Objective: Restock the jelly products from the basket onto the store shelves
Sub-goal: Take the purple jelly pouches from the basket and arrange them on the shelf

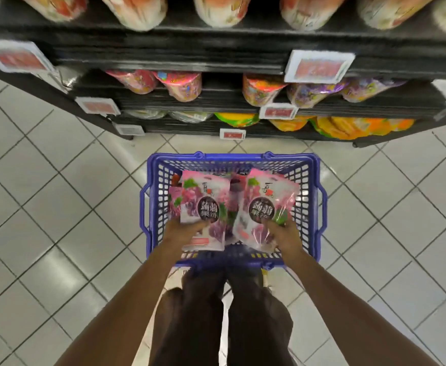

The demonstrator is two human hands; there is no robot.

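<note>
Over the blue basket (pixel 315 196) at my feet, my left hand (pixel 183 229) grips the near end of one jelly pouch (pixel 204 204) and my right hand (pixel 282 232) a second pouch (pixel 266 204), both pointing lengthwise toward the shelves (pixel 216 101) ahead, whose matching row the blur seems to hide.

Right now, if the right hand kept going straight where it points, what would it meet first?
The right hand, gripping a pouch, points toward the basket's far wall; likely that first, or the shelf beyond if it passes above. Depth unclear.
</note>
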